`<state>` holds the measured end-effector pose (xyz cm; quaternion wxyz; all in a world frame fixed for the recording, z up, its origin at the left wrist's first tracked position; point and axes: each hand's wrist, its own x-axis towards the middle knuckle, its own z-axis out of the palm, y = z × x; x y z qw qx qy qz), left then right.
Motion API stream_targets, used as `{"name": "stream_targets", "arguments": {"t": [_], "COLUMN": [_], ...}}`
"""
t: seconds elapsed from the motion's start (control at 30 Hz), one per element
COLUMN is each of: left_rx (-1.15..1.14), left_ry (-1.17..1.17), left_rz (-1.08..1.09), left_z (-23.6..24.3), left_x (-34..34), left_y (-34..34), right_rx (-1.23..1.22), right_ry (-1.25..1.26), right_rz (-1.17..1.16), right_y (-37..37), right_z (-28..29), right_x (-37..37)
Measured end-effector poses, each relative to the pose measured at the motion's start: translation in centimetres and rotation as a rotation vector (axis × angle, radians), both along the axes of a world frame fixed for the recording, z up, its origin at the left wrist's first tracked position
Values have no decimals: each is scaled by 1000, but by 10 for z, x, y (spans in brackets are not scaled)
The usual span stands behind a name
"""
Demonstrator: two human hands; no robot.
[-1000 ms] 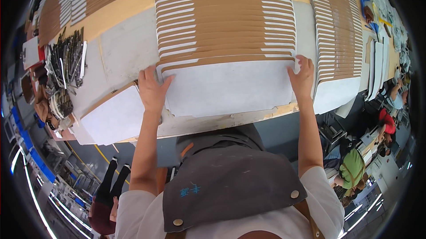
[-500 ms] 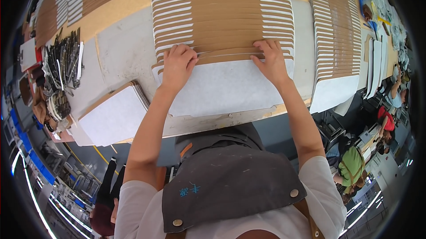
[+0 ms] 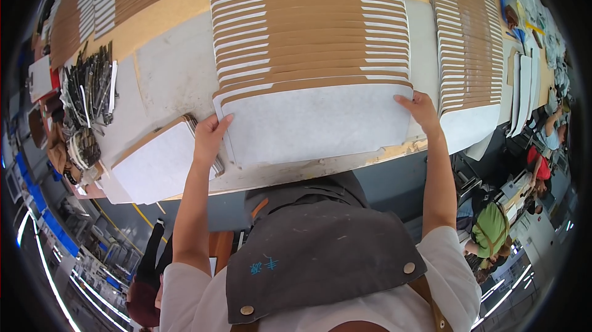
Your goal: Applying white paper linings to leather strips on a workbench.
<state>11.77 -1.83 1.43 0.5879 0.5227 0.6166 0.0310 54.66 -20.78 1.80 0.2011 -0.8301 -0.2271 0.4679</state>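
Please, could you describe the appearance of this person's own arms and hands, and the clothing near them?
The left hand and right hand are bare, without gloves; no watch or bracelet shows. The forearms are uncovered, below short whitish sleeves. A dark grey apron with brown straps, metal snaps and a blue marking is worn.

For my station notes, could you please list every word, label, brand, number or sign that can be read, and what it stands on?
Dark grey fabric apron flap: blue written characters, which I won't copy out.
White-faced brown board panel being held: no writing visible.
Elsewhere: any lettering is too small to read.
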Motion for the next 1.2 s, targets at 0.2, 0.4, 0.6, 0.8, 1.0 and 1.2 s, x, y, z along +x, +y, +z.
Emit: {"name": "stream_targets", "arguments": {"t": [0.2, 0.4, 0.6, 0.8, 1.0, 1.2], "left_rx": [17, 116, 99, 174, 196, 353], "left_ry": [-55, 44, 20, 68, 131, 227], "left_rz": [64, 11, 18, -31, -39, -146], "left_z": [-4, -22, -11, -16, -12, -7], "left_x": [6, 2, 9, 11, 15, 20], "left_y": [-9, -11, -12, -12, -12, -10], "right_rx": [99, 85, 97, 110, 93, 128], "right_ry": [133, 40, 81, 33, -120, -510], "right_rz": [-221, -204, -288, -248, -185, -8], "right_y": [-11, -14, -16, -18, -16, -9], "right_z": [-1, -14, -12, -19, -22, -12], "right_x": [-2, -5, -4, -2, -3, -20]}}
